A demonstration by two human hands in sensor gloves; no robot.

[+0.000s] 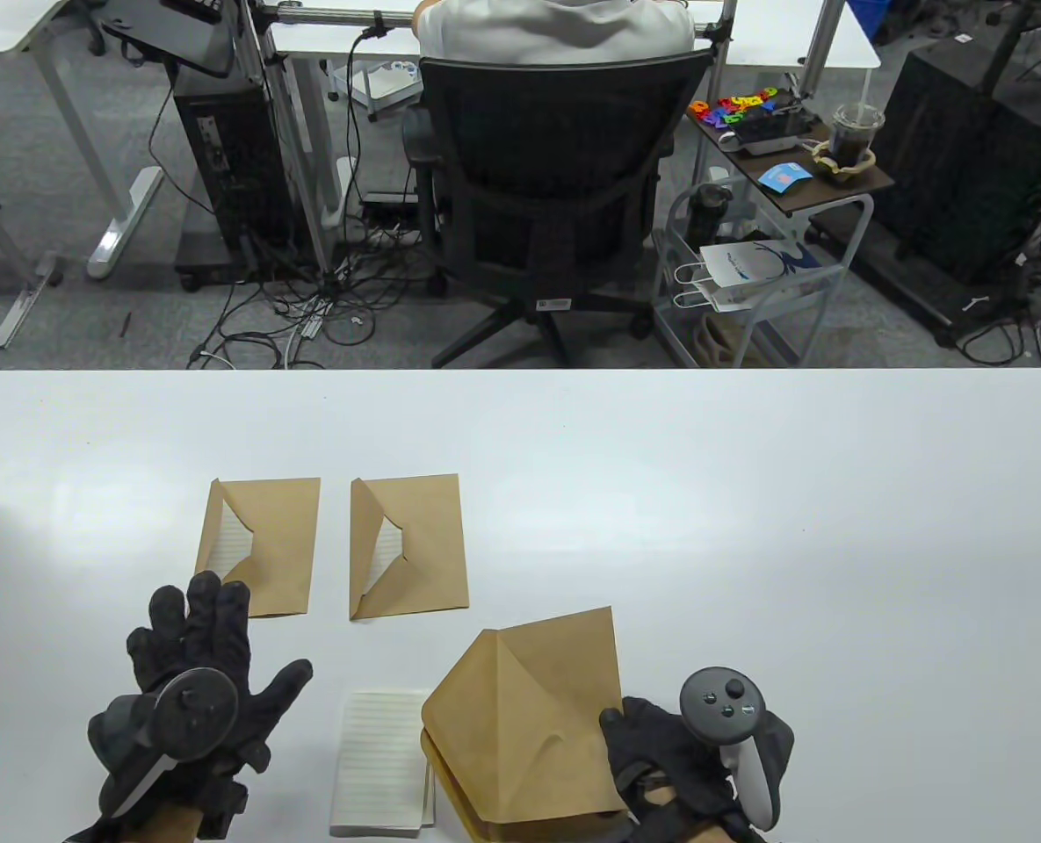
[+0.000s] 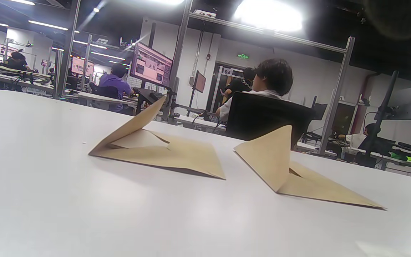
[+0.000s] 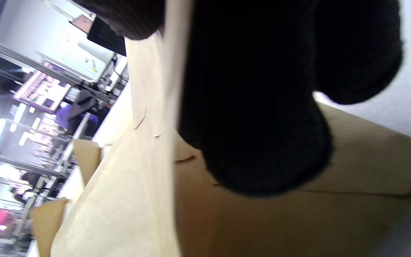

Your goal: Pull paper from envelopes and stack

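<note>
Paper stack (image 1: pixel 379 762) left of near envelope (image 1: pixel 529 720)

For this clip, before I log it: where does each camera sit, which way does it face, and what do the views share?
Table view: overhead, tilted toward the far office; shows left hand, right hand, paper stack.
Left wrist view: low over the table, facing the left envelope and middle envelope; no hand visible.
Right wrist view: tilted, pressed close to the held envelope; gloved fingers fill it.
Shared: both standing envelopes appear in the table and left wrist views.
</note>
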